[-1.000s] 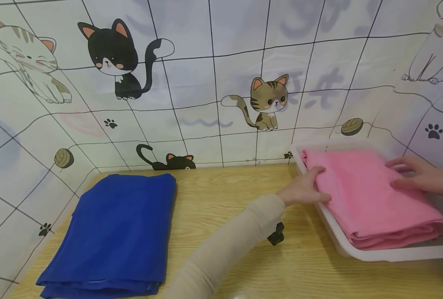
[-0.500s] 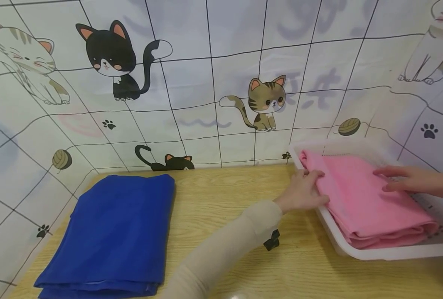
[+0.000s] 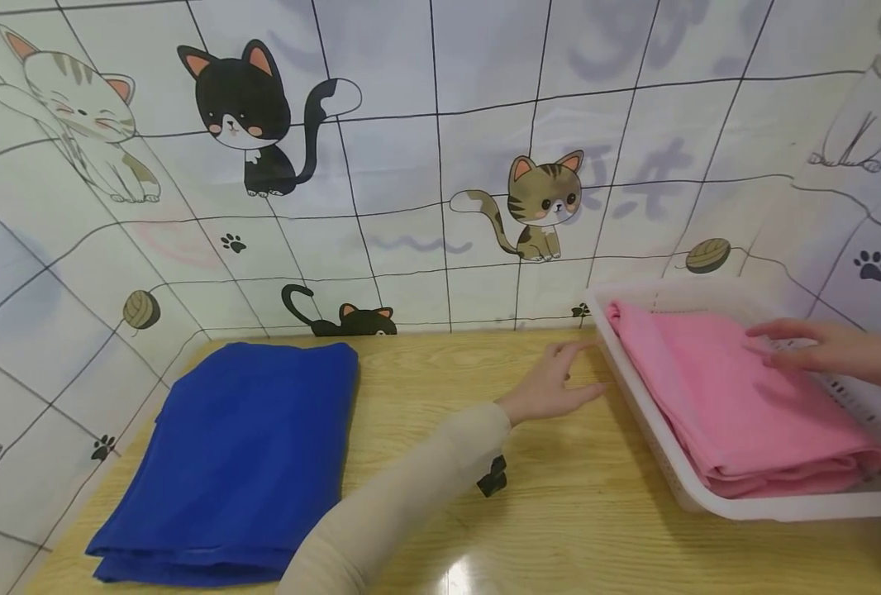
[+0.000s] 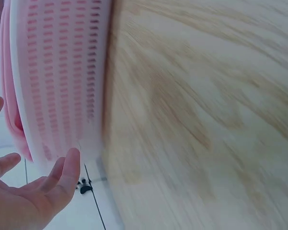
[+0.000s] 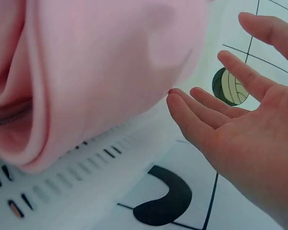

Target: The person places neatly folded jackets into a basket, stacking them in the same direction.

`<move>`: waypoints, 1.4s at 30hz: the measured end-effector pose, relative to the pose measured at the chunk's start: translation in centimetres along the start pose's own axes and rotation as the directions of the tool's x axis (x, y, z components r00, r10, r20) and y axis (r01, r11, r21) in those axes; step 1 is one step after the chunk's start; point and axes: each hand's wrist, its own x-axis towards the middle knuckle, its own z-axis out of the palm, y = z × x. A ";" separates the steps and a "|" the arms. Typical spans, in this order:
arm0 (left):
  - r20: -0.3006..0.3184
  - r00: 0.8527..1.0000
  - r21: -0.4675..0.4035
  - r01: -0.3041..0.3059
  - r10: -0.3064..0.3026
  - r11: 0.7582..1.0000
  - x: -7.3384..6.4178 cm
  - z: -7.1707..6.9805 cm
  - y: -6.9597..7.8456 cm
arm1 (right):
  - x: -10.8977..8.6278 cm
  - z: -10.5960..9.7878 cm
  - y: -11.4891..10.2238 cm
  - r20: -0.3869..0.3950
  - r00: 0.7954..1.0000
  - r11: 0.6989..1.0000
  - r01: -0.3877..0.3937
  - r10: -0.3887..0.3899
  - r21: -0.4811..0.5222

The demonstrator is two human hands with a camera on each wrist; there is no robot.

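Note:
A folded pink cloth (image 3: 745, 397) lies inside a white plastic basket (image 3: 652, 434) with slotted walls. My left hand (image 3: 552, 387) is off the cloth, just left of the basket's side wall, its fingers spread and holding nothing. In the left wrist view those fingers (image 4: 67, 177) point toward the slotted wall (image 4: 62, 72). My right hand (image 3: 830, 351) hovers at the right side of the pink cloth, fingers extended. The right wrist view shows its fingertips right at the cloth's edge (image 5: 134, 72), palm turned up and holding nothing.
A folded blue cloth (image 3: 240, 454) lies on the left of the wood-grain table (image 3: 545, 529). Behind stands a wall covering (image 3: 403, 165) printed with cats and grid lines. The basket sits near the right and back walls.
My left hand has let go of the pink cloth's left edge and drawn back left out of the basket. My right hand has shifted slightly; the cloth now lies a little flatter in the basket.

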 end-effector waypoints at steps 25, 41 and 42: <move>-0.031 0.996 0.043 0.080 -0.079 0.996 -3.9 -3.9 -3.8 | 0.6 1.1 -5.1 -0.120 0.981 0.987 0.157 -0.151 0.043; -0.058 0.988 0.033 0.146 -0.144 0.989 -7.3 -6.3 -7.3 | 2.4 2.9 -9.3 -0.162 0.935 0.928 0.341 -0.317 0.152; -0.057 0.988 0.032 0.146 -0.144 0.989 -7.5 -6.4 -7.4 | 2.4 3.0 -9.7 -0.155 0.936 0.929 0.339 -0.316 0.151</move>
